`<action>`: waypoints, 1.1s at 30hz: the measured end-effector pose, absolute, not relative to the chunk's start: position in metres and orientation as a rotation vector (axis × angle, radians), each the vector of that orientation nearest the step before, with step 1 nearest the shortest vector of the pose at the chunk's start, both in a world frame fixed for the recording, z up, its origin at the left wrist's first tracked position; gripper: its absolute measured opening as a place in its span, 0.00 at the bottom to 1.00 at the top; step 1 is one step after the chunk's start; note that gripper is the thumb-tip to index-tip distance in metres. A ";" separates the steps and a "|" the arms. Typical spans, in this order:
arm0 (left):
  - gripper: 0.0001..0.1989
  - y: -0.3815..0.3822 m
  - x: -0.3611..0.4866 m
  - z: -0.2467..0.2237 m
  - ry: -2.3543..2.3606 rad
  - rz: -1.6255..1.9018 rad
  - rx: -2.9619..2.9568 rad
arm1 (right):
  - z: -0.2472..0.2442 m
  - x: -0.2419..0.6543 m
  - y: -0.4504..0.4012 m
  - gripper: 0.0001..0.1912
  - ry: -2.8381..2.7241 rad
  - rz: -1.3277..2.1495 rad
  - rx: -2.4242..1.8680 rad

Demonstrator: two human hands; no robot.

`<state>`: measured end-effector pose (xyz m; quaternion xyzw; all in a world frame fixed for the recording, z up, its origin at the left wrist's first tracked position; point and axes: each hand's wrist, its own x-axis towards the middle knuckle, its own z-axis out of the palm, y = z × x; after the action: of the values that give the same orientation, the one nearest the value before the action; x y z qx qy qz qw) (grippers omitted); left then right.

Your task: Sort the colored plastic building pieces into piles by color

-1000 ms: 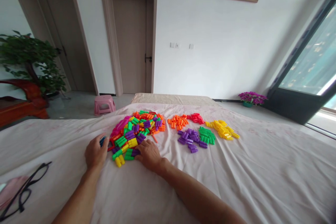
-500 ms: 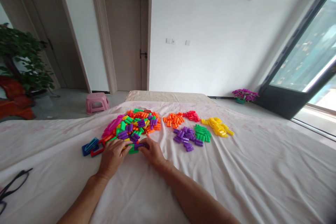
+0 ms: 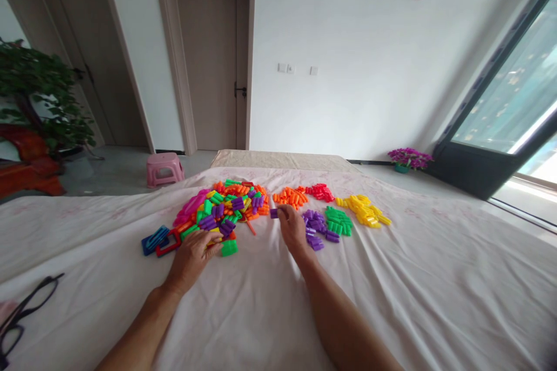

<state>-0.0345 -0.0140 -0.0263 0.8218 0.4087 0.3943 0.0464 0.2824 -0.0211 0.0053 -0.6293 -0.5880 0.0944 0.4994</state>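
My right hand (image 3: 291,231) pinches a purple plastic block (image 3: 274,213) between thumb and fingertips, its end sticking out to the left. The hand is raised between the mixed heap and a group of purple blocks (image 3: 314,223). At the near edge of the mixed heap of colored blocks (image 3: 226,208), my left hand (image 3: 195,252) is curled, thumb and fingertips closed at the left edge of a green block (image 3: 230,247). A few yellow and orange pieces show just behind those fingers.
Sorted groups of orange (image 3: 290,197), red (image 3: 319,191), green (image 3: 338,221) and yellow blocks (image 3: 363,210) lie on the pale tablecloth (image 3: 413,284). Blue (image 3: 155,240) and red frame-like pieces (image 3: 169,243) sit left of my left hand. Black-framed glasses (image 3: 30,307) rest at far left.
My right hand has moved right and away from my left hand, carrying the purple block off the green one. The left hand has stayed beside the heap. The view has shifted slightly.
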 end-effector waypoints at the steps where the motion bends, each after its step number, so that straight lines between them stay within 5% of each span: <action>1: 0.20 -0.015 -0.035 -0.024 1.270 1.245 2.488 | 0.008 0.296 -0.021 0.16 -1.394 0.152 -1.611; 8: 0.24 -0.011 -0.065 -0.009 1.855 1.436 2.244 | 0.010 0.343 -0.029 0.17 -1.256 -0.197 -1.970; 15: 0.29 -0.001 -0.102 -0.016 2.545 1.193 1.761 | 0.010 0.262 -0.038 0.12 -1.791 0.005 -1.579; 29: 0.36 0.011 -0.112 -0.029 2.508 0.856 1.694 | -0.003 0.192 -0.051 0.05 -2.090 0.295 -1.590; 33: 0.36 0.011 -0.112 -0.029 2.486 0.843 1.703 | -0.006 0.194 -0.053 0.15 -2.126 0.285 -1.507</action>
<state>-0.1118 0.0111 -0.0286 0.5442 0.7945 0.2694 0.0065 0.1936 -0.0533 -0.0055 -0.5555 -0.7838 0.1051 0.2571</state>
